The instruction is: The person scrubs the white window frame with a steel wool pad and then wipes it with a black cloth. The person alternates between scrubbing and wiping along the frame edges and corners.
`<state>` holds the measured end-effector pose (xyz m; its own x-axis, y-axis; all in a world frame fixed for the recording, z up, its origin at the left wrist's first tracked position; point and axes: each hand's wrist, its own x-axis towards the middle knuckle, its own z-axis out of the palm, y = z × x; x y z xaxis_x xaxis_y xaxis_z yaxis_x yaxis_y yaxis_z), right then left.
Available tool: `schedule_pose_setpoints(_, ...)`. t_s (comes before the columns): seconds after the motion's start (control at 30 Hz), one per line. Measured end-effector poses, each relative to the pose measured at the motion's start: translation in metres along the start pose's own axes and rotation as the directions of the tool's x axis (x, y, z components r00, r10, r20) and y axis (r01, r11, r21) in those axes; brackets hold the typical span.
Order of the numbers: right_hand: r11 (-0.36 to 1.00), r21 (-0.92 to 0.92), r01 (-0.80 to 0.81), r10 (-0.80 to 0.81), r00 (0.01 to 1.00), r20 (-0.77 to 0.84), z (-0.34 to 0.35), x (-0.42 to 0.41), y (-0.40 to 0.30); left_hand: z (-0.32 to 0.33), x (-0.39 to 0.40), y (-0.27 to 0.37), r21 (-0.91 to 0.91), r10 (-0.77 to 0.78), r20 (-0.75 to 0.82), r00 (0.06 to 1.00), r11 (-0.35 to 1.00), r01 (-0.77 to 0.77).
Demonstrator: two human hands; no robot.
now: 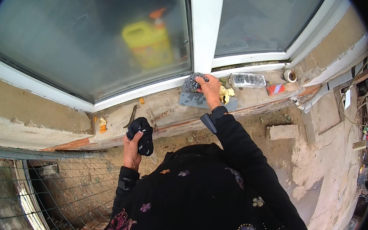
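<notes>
My left hand (133,148) grips a bundled dark cloth item (140,135) with small light marks, held just in front of the sill. Up at the window frame, my right hand (210,89) has its fingers on a crumpled grey-black mesh or wool-like pad (192,82). Directly below that pad lies a flat grey slab (194,99), blotched with dark wet-looking patches, on the concrete sill (174,108). Crumpled yellow material (226,94) sits at the slab's right part, beside my right wrist.
Farther right on the sill are a plastic-wrapped box (248,80), a red packet (275,89) and a roll (290,76). A rusty metal piece (131,116) lies left. Wire fencing (70,190) stands lower left; a brick-like block (282,132) rests on the ground. A yellow jug (147,44) shows behind glass.
</notes>
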<state>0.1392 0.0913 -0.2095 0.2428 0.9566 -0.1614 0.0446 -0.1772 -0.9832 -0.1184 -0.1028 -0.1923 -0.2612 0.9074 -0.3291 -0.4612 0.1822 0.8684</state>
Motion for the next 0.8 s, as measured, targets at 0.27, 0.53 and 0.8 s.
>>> schedule_pose_setpoints(0.27, 0.998, -0.015, 0.058, -0.058, 0.998, 0.037, -0.008, -0.003, -0.012, -0.004, -0.001, -0.003, 0.036, -0.003, -0.027, 1.000, 0.999, 0.004)
schedule_pose_setpoints(0.53, 0.949, 0.270, 0.166, -0.186, 0.981, 0.050, 0.000, -0.002, -0.001, -0.003, -0.004, -0.001, 0.032, 0.013, -0.023, 1.000, 0.999, -0.012)
schedule_pose_setpoints(0.8, 0.976, 0.209, -0.066, 0.058, 0.997, 0.044, -0.003, 0.003, 0.004, -0.011, -0.009, -0.001, 0.016, 0.035, -0.048, 0.998, 0.999, -0.034)
